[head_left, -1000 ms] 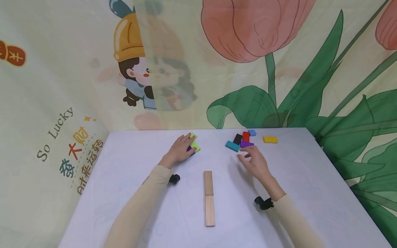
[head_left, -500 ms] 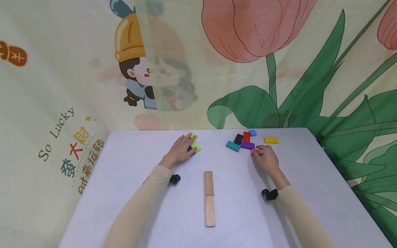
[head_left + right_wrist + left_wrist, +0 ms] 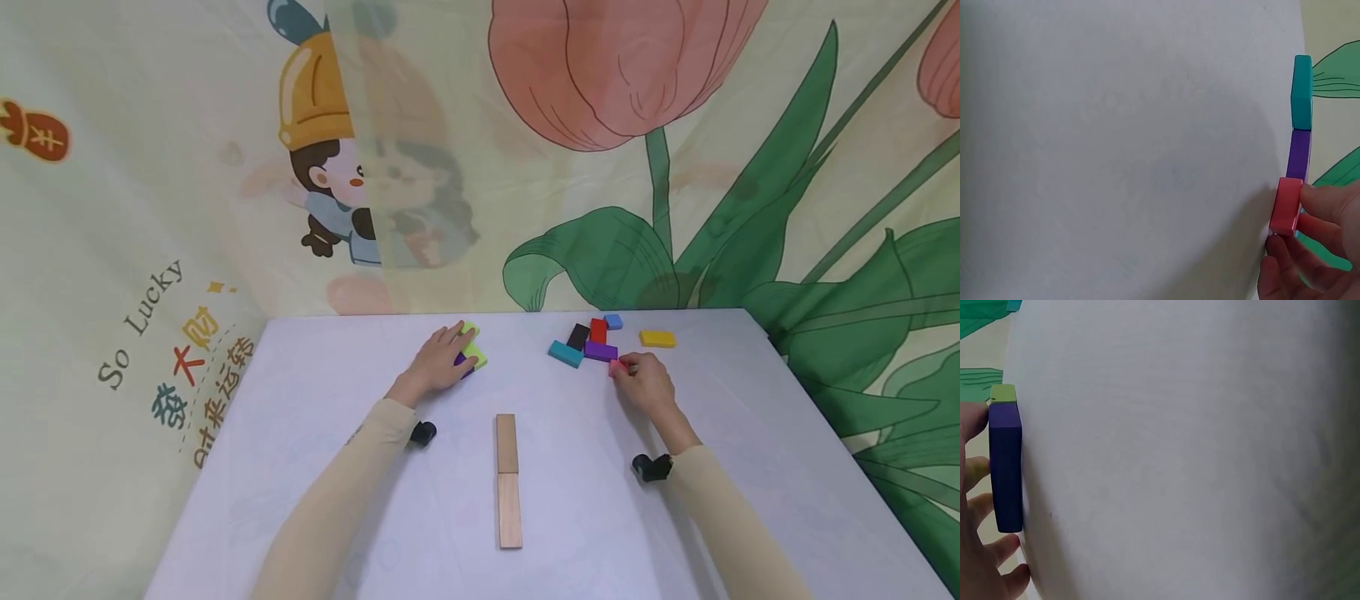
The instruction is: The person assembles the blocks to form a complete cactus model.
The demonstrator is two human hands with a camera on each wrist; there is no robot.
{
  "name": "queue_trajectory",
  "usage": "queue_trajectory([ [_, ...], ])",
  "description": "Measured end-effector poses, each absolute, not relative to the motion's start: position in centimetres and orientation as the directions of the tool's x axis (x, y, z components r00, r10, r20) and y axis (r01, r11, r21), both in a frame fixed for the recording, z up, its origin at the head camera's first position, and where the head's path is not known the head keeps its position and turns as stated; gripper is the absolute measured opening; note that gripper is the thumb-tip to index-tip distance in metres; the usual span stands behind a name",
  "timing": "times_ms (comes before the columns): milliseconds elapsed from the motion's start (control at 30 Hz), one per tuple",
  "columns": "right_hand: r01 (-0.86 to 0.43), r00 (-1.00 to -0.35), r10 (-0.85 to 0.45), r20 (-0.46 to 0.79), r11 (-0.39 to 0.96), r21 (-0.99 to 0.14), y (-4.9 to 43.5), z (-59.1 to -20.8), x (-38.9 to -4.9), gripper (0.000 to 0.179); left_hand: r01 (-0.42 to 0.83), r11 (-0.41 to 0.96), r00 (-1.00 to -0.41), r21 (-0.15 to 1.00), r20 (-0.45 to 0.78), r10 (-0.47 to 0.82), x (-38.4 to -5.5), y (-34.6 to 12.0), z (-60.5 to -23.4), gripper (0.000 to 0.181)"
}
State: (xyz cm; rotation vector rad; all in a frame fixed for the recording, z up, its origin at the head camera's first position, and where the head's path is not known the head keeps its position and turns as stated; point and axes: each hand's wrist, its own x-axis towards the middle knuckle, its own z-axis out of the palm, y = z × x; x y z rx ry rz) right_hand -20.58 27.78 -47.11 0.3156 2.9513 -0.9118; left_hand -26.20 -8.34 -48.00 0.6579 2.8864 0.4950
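My left hand (image 3: 435,358) rests with spread fingers over lime-green blocks (image 3: 474,357) and a dark purple block (image 3: 1006,478) at the back of the table. How many blocks lie under that palm is hidden. Over to the right, my right hand (image 3: 647,385) pinches a pink block (image 3: 1286,205) between thumb and fingers. Just behind the pink block lies a purple block (image 3: 601,352), with a teal block (image 3: 565,353) to its left. A black block (image 3: 577,337), a red block (image 3: 597,331) and a small blue block (image 3: 613,322) sit close behind.
Two plain wooden blocks (image 3: 507,479) lie end to end in the middle of the white table (image 3: 375,533). A yellow block (image 3: 657,338) lies apart at the back right. A printed curtain (image 3: 435,167) hangs behind the table's far edge.
My right hand has shifted right from beside the purple block and now pinches the pink block, in its grasp since half a second ago. The left hand has stayed in place.
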Motion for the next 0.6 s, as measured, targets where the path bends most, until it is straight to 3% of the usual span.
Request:
queue_trajectory([
  [333, 0.197, -0.980, 0.167, -0.104, 0.803, -0.563, 27.9, -47.2, -20.6, 0.040, 0.408, 0.819, -0.896, 0.404, 0.008, 0.443, -24.7, -8.6, -46.9, 0.063],
  [600, 0.209, -0.978, 0.171, -0.121, 0.796, -0.569, 27.9, -47.2, -20.6, 0.044, 0.466, 0.751, -0.874, 0.467, 0.115, 0.471, -18.8, -7.7, -44.6, 0.054],
])
